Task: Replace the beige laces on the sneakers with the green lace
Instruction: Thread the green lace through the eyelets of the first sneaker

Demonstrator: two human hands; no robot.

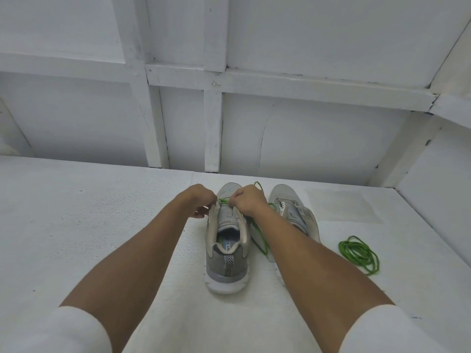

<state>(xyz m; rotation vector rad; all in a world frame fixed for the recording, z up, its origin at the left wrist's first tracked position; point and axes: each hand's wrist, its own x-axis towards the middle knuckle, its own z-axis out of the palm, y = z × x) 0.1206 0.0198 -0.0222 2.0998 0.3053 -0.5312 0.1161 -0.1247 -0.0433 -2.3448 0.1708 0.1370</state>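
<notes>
**Two hands at the toe-end eyelets, green lace going in**

Your left hand (201, 202) has its fingers curled and pinches the green lace (223, 200) where it meets the left eyelet flap. Your right hand (248, 202) is curled tight on the same lace at the opposite flap. The fingertips themselves are hidden, so you cannot tell which eyelet each end is in.

The lace crosses the left sneaker (226, 266) near the toe, and its slack loops out past your right hand and trails down between the two shoes. No beige lace shows on this shoe, so I judge you are early in the re-lacing, at the first crossing. The next move calls for evening the two ends, then feeding each tip up through the next eyelet without twisting.

The right sneaker (288, 197) stands just beside, partly under your right forearm. The coiled green lace (359, 253) lies well apart to the right. The bench (102, 225) has bare room to your left. The wall (305, 138) rises close behind the toes, so pull slack toward you rather than away.
</notes>
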